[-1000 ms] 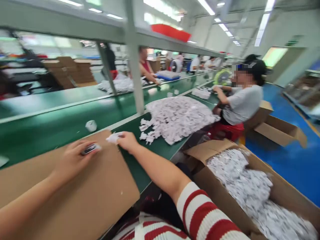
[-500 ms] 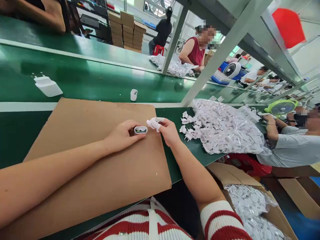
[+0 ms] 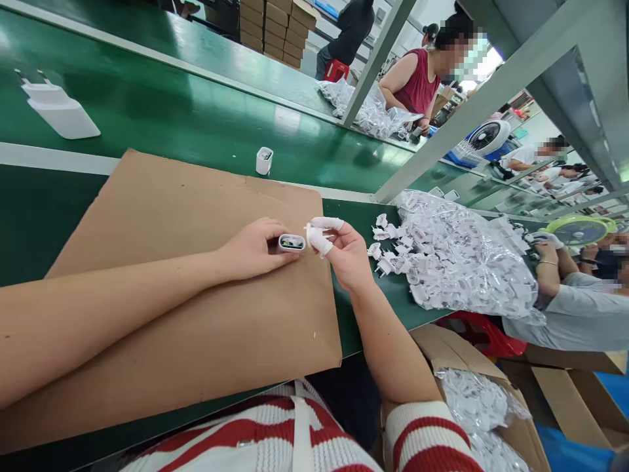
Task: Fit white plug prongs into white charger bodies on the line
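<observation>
My left hand [image 3: 258, 249] is closed round a white charger housing [image 3: 291, 243], its open end facing right with circuit parts visible inside. Just right of that opening, my right hand [image 3: 344, 249] pinches a small white plug cap [image 3: 310, 235] between thumb and fingers that wear white finger covers. The cap and the housing are close together; a narrow gap seems to separate them. Both hands are above a brown cardboard sheet [image 3: 221, 328]. Beyond the sheet stands another open white housing [image 3: 264, 161], and at the far left lies a white charger with two pins [image 3: 63, 110].
A plastic bag of white plug caps [image 3: 466, 255] lies to the right, several loose caps [image 3: 388, 242] beside it. Below it stands a carton of bagged parts [image 3: 486, 400]. A slanting metal post [image 3: 472, 98] rises behind. Co-workers sit across the green bench [image 3: 171, 98] and at the right.
The view has swung right and down. My hands have come closer together, bringing the plug cap near the housing's open end. Both hands keep their hold.
</observation>
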{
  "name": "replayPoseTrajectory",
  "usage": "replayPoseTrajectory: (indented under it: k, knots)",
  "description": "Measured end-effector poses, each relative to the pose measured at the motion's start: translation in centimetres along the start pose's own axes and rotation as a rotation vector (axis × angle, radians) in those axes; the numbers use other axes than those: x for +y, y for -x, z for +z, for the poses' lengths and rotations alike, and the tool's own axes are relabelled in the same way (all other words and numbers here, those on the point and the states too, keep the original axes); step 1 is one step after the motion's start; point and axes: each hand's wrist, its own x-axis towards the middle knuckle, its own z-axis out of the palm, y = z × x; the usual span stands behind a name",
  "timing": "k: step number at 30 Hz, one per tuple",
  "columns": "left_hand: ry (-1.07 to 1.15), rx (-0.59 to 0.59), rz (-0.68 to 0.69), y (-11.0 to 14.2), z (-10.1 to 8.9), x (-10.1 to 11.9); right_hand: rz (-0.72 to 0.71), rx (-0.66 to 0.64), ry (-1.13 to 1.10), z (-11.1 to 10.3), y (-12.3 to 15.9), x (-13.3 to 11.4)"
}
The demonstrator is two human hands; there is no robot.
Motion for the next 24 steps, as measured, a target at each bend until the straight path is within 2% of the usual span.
replayPoseTrajectory:
  k: [2,4,7,9,14,18,24]
  knots:
    - [0.001,0.004,0.006,0.0,0.0,0.0,-0.044,-0.063,0.050,-0.3,0.0,-0.2]
    - [0.001,0.001,0.004,-0.1,0.0,0.1,-0.154,-0.059,0.187,-0.4,0.2,-0.3]
    - [0.002,-0.019,0.010,-0.2,-0.1,0.2,-0.349,-0.040,0.527,-0.1,0.6,-0.5]
    - [0.016,-0.024,0.037,-0.2,-0.1,0.1,-0.435,-0.106,0.760,0.2,0.7,-0.7]
    - [0.030,-0.006,0.088,-0.1,0.1,-0.4,-0.493,-0.266,1.186,1.1,0.4,-2.2]
    - [0.017,-0.009,0.095,-0.1,0.2,-0.5,-0.535,-0.310,1.336,1.5,0.0,-3.3]
    - [0.018,-0.002,0.084,0.0,0.2,-0.3,-0.557,-0.282,1.354,1.8,-0.1,-3.3]
